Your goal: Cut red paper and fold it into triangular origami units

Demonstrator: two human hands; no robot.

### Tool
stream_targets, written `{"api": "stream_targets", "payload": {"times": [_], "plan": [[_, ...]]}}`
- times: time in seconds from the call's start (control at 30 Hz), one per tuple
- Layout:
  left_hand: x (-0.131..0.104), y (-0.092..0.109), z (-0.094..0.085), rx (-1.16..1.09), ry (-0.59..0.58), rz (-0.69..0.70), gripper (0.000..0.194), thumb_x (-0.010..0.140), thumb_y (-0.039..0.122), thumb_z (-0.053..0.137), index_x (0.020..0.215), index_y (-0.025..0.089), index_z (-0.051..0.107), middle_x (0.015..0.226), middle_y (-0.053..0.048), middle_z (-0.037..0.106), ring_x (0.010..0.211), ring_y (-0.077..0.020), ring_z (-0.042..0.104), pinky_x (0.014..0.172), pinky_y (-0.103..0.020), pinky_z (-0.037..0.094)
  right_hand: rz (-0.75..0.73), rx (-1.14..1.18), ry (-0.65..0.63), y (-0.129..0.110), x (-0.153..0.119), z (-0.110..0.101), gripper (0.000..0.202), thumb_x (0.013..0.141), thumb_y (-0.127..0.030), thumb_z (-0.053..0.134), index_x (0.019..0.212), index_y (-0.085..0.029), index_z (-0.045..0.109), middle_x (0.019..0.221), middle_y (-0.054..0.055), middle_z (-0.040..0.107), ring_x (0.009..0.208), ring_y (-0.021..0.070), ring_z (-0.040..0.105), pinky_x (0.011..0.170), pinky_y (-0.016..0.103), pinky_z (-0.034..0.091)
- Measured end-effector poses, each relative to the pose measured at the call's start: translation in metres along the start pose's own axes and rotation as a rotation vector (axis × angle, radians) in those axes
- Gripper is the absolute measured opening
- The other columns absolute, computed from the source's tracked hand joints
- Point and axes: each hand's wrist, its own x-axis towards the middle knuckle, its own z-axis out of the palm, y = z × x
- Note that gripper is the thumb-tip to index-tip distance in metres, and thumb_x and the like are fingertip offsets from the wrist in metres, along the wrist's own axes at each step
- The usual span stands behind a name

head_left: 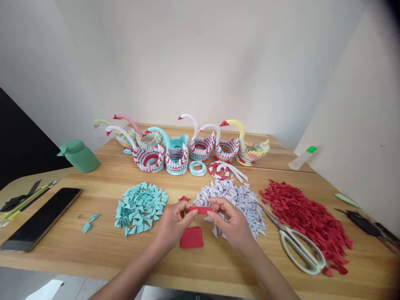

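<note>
A narrow strip of folded red paper [200,210] is held level between my two hands, above the wooden table. My left hand [175,221] pinches its left end between thumb and fingers, and my right hand [229,221] pinches the right end. Just below the strip, a stack of red paper rectangles [191,238] lies flat. Behind my right hand spreads a pile of white folded triangles [246,198]. A pile of teal triangles [142,206] lies left of my left hand. A few red pieces [184,198] sit beyond my fingers.
Folded-paper swans [201,146] stand at the back. Scissors [300,248] lie beside a red triangle pile [306,218] on the right. At the left are a phone [42,218], a green jug [79,156] and pens [29,200]. Paper rings [197,168] lie mid-table.
</note>
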Motion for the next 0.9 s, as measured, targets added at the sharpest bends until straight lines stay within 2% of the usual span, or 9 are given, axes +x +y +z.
{"api": "stream_targets", "payload": {"times": [0.13, 0.27, 0.33, 0.4, 0.53, 0.67, 0.77, 0.9], "plan": [[0.012, 0.005, -0.011, -0.184, 0.037, -0.005, 0.027, 0.078, 0.039, 0.065, 0.068, 0.015, 0.06, 0.062, 0.001, 0.057, 0.061, -0.0123, 0.048, 0.061, -0.023, 0.037, -0.018, 0.029, -0.053, -0.009, 0.008, 0.003, 0.025, 0.085, -0.028, 0.057, 0.108, -0.022, 0.062, 0.073, -0.001, 0.055, 0.068, 0.0145, 0.057, 0.066, 0.026, 0.049], [0.017, 0.011, -0.017, -0.402, 0.095, -0.044, 0.036, 0.08, 0.048, 0.063, 0.071, 0.014, 0.06, 0.063, -0.002, 0.061, 0.06, -0.0122, 0.051, 0.06, -0.024, 0.04, -0.077, 0.022, -0.012, -0.011, 0.016, 0.008, 0.025, 0.084, -0.027, 0.058, 0.108, -0.021, 0.061, 0.073, -0.002, 0.054, 0.069, 0.0145, 0.056, 0.068, 0.027, 0.048], [0.015, 0.01, -0.015, -0.484, 0.072, -0.057, 0.041, 0.081, 0.055, 0.06, 0.084, 0.013, 0.063, 0.069, -0.004, 0.064, 0.06, -0.0128, 0.053, 0.055, -0.024, 0.04, -0.075, 0.034, 0.019, -0.01, 0.018, 0.01, 0.026, 0.084, -0.028, 0.058, 0.109, -0.021, 0.061, 0.073, -0.002, 0.053, 0.068, 0.014, 0.055, 0.065, 0.026, 0.047], [0.013, 0.007, -0.011, -0.506, -0.006, -0.093, 0.045, 0.077, 0.056, 0.064, 0.089, 0.013, 0.065, 0.069, -0.003, 0.063, 0.056, -0.0117, 0.051, 0.05, -0.022, 0.037, -0.061, 0.05, 0.031, -0.009, 0.019, 0.013, 0.027, 0.084, -0.028, 0.058, 0.11, -0.021, 0.06, 0.074, -0.002, 0.054, 0.066, 0.0139, 0.054, 0.062, 0.025, 0.047], [0.015, 0.004, -0.006, -0.474, -0.041, -0.165, 0.038, 0.071, 0.048, 0.073, 0.066, 0.011, 0.065, 0.055, 0.0, 0.055, 0.049, -0.0078, 0.042, 0.047, -0.021, 0.033, -0.055, 0.049, 0.017, -0.008, 0.018, 0.016, 0.026, 0.083, -0.028, 0.06, 0.109, -0.021, 0.061, 0.075, -0.001, 0.056, 0.068, 0.0141, 0.057, 0.064, 0.025, 0.048], [0.02, 0.006, -0.01, -0.497, -0.063, -0.195, 0.036, 0.068, 0.045, 0.074, 0.063, 0.011, 0.066, 0.059, -0.002, 0.06, 0.051, -0.0088, 0.045, 0.048, -0.021, 0.033, -0.065, 0.025, -0.01, -0.005, 0.018, 0.007, 0.025, 0.088, -0.029, 0.055, 0.112, -0.021, 0.059, 0.075, -0.001, 0.06, 0.068, 0.0146, 0.06, 0.064, 0.026, 0.05], [0.02, 0.006, -0.012, -0.492, -0.112, -0.212, 0.035, 0.069, 0.045, 0.074, 0.064, 0.011, 0.066, 0.06, -0.003, 0.061, 0.051, -0.0087, 0.045, 0.049, -0.021, 0.034, -0.238, -0.151, 0.04, -0.007, 0.021, -0.004, 0.021, 0.091, -0.024, 0.054, 0.11, -0.023, 0.061, 0.081, 0.002, 0.065, 0.074, 0.0167, 0.063, 0.07, 0.029, 0.052], [0.02, 0.002, -0.013, -0.481, -0.166, -0.215, 0.036, 0.07, 0.046, 0.072, 0.065, 0.011, 0.066, 0.062, -0.003, 0.062, 0.052, -0.0092, 0.045, 0.051, -0.022, 0.034, -0.673, -0.41, -0.034, -0.014, 0.031, -0.009, 0.029, 0.09, -0.01, 0.052, 0.112, -0.025, 0.062, 0.103, 0.006, 0.068, 0.096, 0.021, 0.061, 0.086, 0.039, 0.05]]}}
